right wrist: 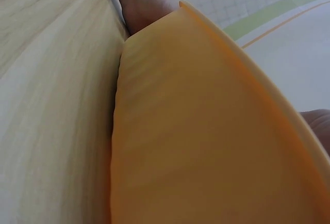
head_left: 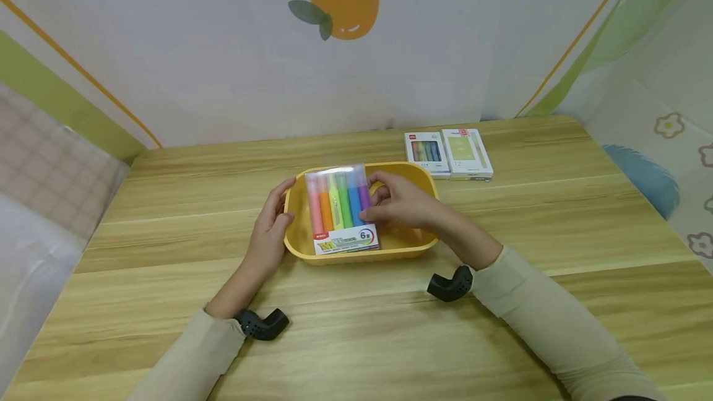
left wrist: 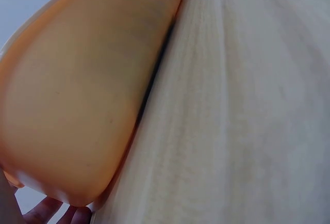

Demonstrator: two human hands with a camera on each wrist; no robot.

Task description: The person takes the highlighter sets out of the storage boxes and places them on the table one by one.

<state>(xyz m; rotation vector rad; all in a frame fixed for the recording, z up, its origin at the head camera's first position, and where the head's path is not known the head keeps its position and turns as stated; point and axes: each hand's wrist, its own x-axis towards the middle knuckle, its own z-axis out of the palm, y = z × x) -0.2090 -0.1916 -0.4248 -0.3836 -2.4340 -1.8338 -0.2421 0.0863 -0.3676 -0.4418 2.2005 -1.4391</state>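
A yellow plastic basket (head_left: 402, 241) stands on the table, its outer wall filling much of both wrist views. The left hand (head_left: 268, 228) holds the basket's left end, thumb at the rim and fingers round the outside; in the left wrist view some fingers (left wrist: 44, 211) show against its end. A clear pack of highlighters (head_left: 341, 209), pink through purple with a white label, leans in the basket, its lower end at the front rim. The right hand (head_left: 402, 202) reaches over the basket and pinches the pack's right edge. In the right wrist view the basket hides most of that hand.
Behind the basket at the right lie two white boxes side by side: one box (head_left: 427, 169) with a window showing coloured pens, the other box (head_left: 468, 153) with a yellow-green panel. The wooden table (head_left: 356, 339) meets a white printed curtain (head_left: 234, 67) at the back.
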